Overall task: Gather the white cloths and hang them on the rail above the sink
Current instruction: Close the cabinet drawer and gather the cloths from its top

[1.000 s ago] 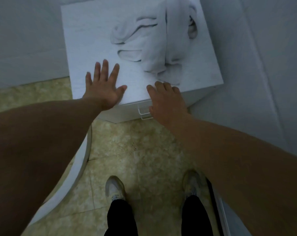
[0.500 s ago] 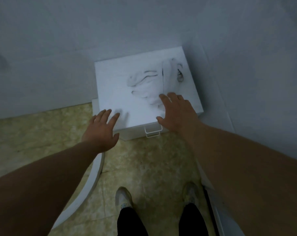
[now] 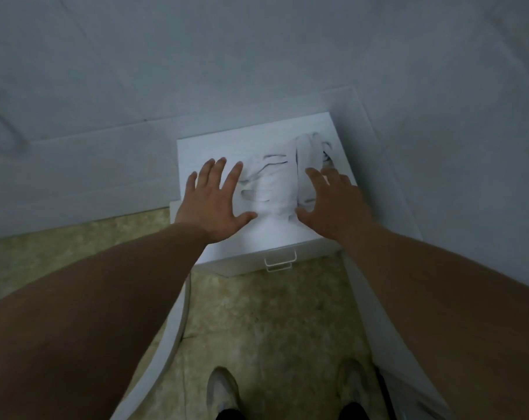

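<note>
Left hand (image 3: 212, 204) — now beside cloths (image 3: 272, 189)

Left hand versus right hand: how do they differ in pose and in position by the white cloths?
The left hand has fingers straight and fanned wide; the right hand has its fingers closer together and slightly bent. The left hand sits at the left edge of the white cloths, mostly over the bare cabinet top; the right hand overlaps their right side. Both are palm down, gripping nothing.

Soft crumpled white cloths (image 3: 272, 189) lie on a matt white cabinet (image 3: 196, 150).
</note>
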`<state>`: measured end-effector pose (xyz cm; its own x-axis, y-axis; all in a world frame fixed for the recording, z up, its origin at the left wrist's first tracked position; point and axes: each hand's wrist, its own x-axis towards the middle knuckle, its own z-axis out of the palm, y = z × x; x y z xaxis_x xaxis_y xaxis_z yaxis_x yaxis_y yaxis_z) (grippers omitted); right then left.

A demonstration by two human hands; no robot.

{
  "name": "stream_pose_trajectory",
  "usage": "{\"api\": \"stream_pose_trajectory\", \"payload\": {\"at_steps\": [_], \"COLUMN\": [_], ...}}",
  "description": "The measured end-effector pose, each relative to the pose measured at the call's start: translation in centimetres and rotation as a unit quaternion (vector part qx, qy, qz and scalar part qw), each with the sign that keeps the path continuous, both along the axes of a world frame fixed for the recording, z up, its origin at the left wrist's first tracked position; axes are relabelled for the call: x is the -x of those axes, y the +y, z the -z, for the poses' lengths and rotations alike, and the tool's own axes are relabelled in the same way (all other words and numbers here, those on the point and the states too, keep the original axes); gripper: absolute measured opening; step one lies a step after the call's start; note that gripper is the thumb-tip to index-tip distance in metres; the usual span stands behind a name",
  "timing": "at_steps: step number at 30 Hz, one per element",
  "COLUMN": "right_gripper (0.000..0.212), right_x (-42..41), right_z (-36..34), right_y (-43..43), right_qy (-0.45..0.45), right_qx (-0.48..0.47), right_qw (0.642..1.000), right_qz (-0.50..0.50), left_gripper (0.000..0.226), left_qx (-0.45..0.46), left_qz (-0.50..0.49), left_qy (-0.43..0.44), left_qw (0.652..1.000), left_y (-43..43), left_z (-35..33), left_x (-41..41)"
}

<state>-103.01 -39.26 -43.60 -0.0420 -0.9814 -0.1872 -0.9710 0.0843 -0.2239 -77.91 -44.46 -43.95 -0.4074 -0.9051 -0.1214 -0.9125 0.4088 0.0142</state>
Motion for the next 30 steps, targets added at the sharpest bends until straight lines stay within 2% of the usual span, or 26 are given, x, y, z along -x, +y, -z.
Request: {"api": "stream_pose_trajectory", "payload": {"at_steps": [6, 10, 16, 20, 23, 26, 30], "right_gripper": [0.094, 0.102, 0.112, 0.106, 0.095, 0.081, 0.072], "right_x": [2.2, 3.6, 4.7, 3.9, 2.9, 2.3, 2.3], "right_z": [4.9, 7.8, 12.2, 14.9, 15.9, 16.4, 16.4], "right_y": [-4.1, -6.5, -9.7, -11.3, -12.0, -11.7, -10.8], "right_qy": [-0.029, -0.032, -0.095, -0.135, -0.138, -0.13, -0.152], "right_qx": [0.001, -0.01, -0.044, -0.028, 0.018, 0.101, 0.127], "right_qw": [0.999, 0.999, 0.994, 0.989, 0.99, 0.986, 0.98], "right_qz": [0.033, 0.009, -0.017, -0.044, -0.02, -0.002, -0.006], "left_gripper": [0.111, 0.118, 0.134, 0.136, 0.135, 0.121, 0.107], "left_qx": [-0.019, -0.037, -0.085, -0.107, -0.065, -0.018, -0.055], "left_qz": [0.019, 0.034, 0.042, 0.033, 0.005, 0.002, -0.026], "left_qy": [0.017, 0.019, 0.044, 0.044, 0.066, 0.091, 0.159], "left_qw": [0.999, 0.999, 0.995, 0.993, 0.996, 0.996, 0.985], "left_y": [-3.2, -6.0, -9.0, -9.2, -10.7, -10.9, -9.5], "left_z": [5.4, 9.5, 14.6, 17.2, 17.3, 17.3, 17.6], "left_x": [4.3, 5.8, 8.2, 8.6, 8.7, 9.2, 9.7]}}
